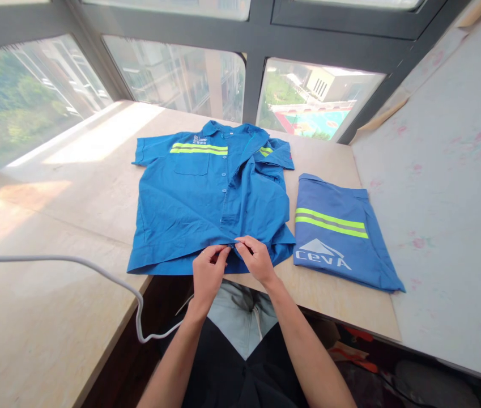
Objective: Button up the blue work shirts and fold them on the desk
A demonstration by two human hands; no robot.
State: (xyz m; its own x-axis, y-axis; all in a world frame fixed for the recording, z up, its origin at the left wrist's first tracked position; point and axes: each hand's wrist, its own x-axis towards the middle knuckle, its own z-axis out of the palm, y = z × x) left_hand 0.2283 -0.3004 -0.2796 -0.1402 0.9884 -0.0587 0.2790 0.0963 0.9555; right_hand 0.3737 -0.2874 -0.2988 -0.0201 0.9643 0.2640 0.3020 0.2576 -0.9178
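A blue short-sleeved work shirt (189, 204) with yellow-green reflective stripes lies face up on the wooden table (96, 187), collar toward the window. Its front is partly unbuttoned and the right side is rumpled. My left hand (207, 273) and my right hand (257, 259) meet at the bottom hem, at the button placket. Both pinch the fabric there with closed fingers.
A second blue garment (342, 232), folded, with reflective stripes and a white logo, lies to the right on the table. A white cable (96, 269) runs across the near left of the table and hangs over its edge. Windows stand behind, a pale wall on the right.
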